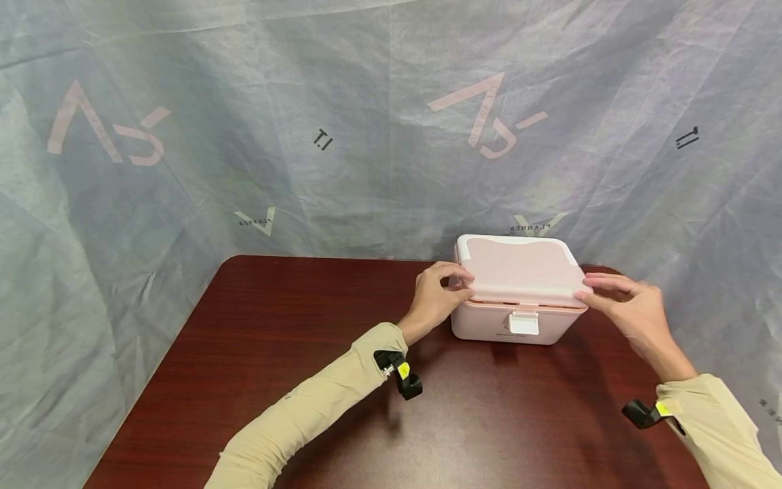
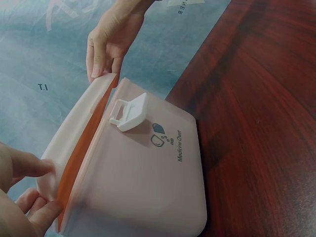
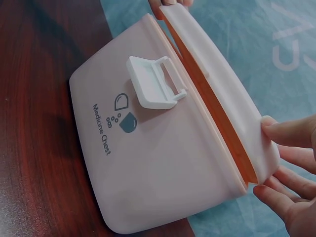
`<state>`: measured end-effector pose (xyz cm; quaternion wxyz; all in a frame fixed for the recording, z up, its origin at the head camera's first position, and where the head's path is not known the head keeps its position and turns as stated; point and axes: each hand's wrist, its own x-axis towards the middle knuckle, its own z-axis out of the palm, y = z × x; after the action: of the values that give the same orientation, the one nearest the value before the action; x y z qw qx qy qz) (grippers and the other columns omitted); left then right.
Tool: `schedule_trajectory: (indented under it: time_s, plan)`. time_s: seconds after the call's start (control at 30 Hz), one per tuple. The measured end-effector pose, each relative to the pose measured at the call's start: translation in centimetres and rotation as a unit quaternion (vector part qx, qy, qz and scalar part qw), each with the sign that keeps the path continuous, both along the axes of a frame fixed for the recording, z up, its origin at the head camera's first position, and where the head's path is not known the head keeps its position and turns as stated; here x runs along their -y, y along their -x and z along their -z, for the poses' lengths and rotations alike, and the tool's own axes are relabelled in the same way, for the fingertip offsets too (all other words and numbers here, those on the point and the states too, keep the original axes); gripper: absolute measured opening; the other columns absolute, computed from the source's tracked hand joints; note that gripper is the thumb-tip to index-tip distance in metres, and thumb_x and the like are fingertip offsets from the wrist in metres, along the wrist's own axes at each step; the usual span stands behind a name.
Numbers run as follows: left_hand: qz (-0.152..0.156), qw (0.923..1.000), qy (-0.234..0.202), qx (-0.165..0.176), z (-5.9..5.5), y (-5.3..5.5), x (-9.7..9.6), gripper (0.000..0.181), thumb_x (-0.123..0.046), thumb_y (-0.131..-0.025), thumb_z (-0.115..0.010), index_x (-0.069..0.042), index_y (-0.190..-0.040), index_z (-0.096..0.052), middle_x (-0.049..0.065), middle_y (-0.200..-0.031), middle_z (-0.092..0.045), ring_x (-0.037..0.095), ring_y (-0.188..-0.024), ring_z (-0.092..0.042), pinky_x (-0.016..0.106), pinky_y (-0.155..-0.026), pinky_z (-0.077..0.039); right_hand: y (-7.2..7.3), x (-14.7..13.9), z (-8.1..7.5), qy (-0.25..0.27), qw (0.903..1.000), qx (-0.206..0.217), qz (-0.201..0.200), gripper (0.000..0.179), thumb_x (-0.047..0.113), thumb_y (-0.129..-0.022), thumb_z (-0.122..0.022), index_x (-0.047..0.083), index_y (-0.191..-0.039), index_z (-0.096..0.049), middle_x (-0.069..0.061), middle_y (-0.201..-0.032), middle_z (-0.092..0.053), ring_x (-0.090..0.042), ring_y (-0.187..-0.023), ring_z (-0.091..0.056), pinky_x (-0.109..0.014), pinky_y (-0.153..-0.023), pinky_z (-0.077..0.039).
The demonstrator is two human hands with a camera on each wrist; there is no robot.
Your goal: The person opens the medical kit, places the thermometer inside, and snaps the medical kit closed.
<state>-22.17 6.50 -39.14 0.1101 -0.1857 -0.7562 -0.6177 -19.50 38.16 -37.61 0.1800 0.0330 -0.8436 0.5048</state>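
Observation:
A pale pink medicine chest stands near the table's back edge, "Medicine Chest" printed on its front. Its lid is tilted slightly up, leaving a narrow gap with an orange inner rim showing. The white latch on the front hangs unfastened. My left hand pinches the lid's left front corner between thumb and fingers. At the opposite corner, my right hand grips the lid, thumb in front and fingers below its edge. The inside of the chest is hidden.
The chest sits on a dark red wooden table, toward its right side. Behind and beside it hangs a grey sheet with printed letters. A black camera mount is strapped at each wrist over beige sleeves.

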Motion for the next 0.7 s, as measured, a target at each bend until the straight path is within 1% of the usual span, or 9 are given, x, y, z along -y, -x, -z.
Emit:
schedule_trajectory:
  time_s: [0.1, 0.3, 0.4, 0.43, 0.5, 0.53, 0.63, 0.67, 0.7]
  plan:
    - [0.003, 1.0000, -0.002, -0.001, 0.13, 0.00, 0.01, 0.017, 0.001, -0.074, -0.078, -0.007, -0.089, -0.074, -0.002, -0.100, -0.061, 0.016, -0.086, -0.062, 0.019, -0.076, -0.051, 0.07, -0.04, 0.11, -0.001, 1.0000, -0.001, 0.000, 0.034, 0.010, -0.074, -0.081, 0.001, -0.105, -0.071, 0.005, -0.104, -0.068, 0.001, -0.090, -0.062, -0.011, -0.065, -0.049]
    - [0.005, 1.0000, -0.004, -0.002, 0.36, 0.00, 0.03, 0.017, 0.001, -0.073, -0.078, -0.006, -0.089, -0.074, -0.001, -0.102, -0.061, 0.017, -0.086, -0.061, 0.020, -0.076, -0.052, 0.09, -0.05, 0.25, -0.013, 0.9999, 0.007, 0.006, 0.040, 0.013, -0.074, -0.081, -0.002, -0.109, -0.069, 0.013, -0.101, -0.067, 0.003, -0.091, -0.060, -0.010, -0.066, -0.048]
    - [0.003, 1.0000, -0.002, -0.005, 0.42, 0.02, 0.00, 0.017, 0.001, -0.073, -0.078, -0.007, -0.088, -0.074, -0.001, -0.102, -0.061, 0.016, -0.086, -0.061, 0.019, -0.076, -0.052, 0.07, 0.01, 0.26, -0.021, 0.9997, 0.008, 0.008, 0.041, 0.016, -0.074, -0.081, -0.001, -0.109, -0.069, 0.013, -0.101, -0.067, 0.004, -0.092, -0.060, -0.008, -0.069, -0.046]
    - [0.002, 1.0000, -0.002, -0.006, 0.41, 0.02, -0.03, 0.018, 0.002, -0.073, -0.078, -0.007, -0.088, -0.074, -0.001, -0.102, -0.061, 0.016, -0.086, -0.061, 0.019, -0.075, -0.052, 0.08, 0.04, 0.28, -0.025, 0.9996, 0.006, 0.009, 0.040, 0.017, -0.074, -0.082, -0.001, -0.108, -0.069, 0.013, -0.101, -0.068, 0.004, -0.092, -0.060, -0.007, -0.073, -0.043]
    - [-0.002, 1.0000, -0.001, -0.005, 0.37, -0.02, -0.08, 0.018, 0.003, -0.072, -0.078, -0.006, -0.088, -0.074, 0.000, -0.102, -0.061, 0.016, -0.086, -0.061, 0.019, -0.075, -0.052, 0.13, 0.08, 0.31, -0.034, 0.9994, 0.001, 0.011, 0.041, 0.018, -0.074, -0.082, -0.001, -0.107, -0.069, 0.012, -0.100, -0.068, 0.005, -0.092, -0.059, -0.004, -0.083, -0.032]
    - [-0.004, 1.0000, -0.001, -0.004, 0.36, -0.03, -0.12, 0.018, 0.003, -0.072, -0.078, -0.006, -0.087, -0.074, 0.000, -0.102, -0.061, 0.016, -0.086, -0.061, 0.019, -0.075, -0.052, 0.14, 0.10, 0.32, -0.039, 0.9992, -0.002, 0.012, 0.041, 0.019, -0.074, -0.082, -0.001, -0.107, -0.069, 0.011, -0.100, -0.068, 0.005, -0.092, -0.058, -0.005, -0.084, -0.030]
    - [-0.008, 1.0000, 0.002, -0.002, 0.29, -0.13, -0.20, 0.019, 0.004, -0.071, -0.078, -0.006, -0.087, -0.075, 0.000, -0.102, -0.060, 0.016, -0.087, -0.061, 0.019, -0.075, -0.052, 0.14, 0.14, 0.35, -0.035, 0.9993, -0.004, 0.009, 0.039, 0.018, -0.074, -0.082, -0.001, -0.106, -0.070, 0.007, -0.101, -0.068, 0.004, -0.090, -0.060, -0.004, -0.084, -0.032]
    - [-0.009, 1.0000, 0.003, -0.001, 0.28, -0.16, -0.21, 0.020, 0.004, -0.071, -0.078, -0.006, -0.088, -0.075, 0.000, -0.102, -0.060, 0.016, -0.088, -0.062, 0.019, -0.075, -0.052, 0.11, 0.14, 0.36, -0.030, 0.9995, -0.004, 0.006, 0.039, 0.016, -0.074, -0.082, -0.001, -0.106, -0.070, 0.006, -0.102, -0.068, 0.003, -0.089, -0.061, -0.004, -0.081, -0.037]
    - [-0.010, 0.9999, 0.004, -0.002, 0.27, -0.18, -0.23, 0.020, 0.005, -0.071, -0.078, -0.005, -0.088, -0.075, 0.001, -0.102, -0.060, 0.017, -0.089, -0.062, 0.020, -0.076, -0.052, 0.08, 0.15, 0.36, -0.027, 0.9996, -0.002, 0.004, 0.039, 0.016, -0.074, -0.082, -0.001, -0.106, -0.070, 0.006, -0.103, -0.068, 0.002, -0.089, -0.061, -0.006, -0.075, -0.043]
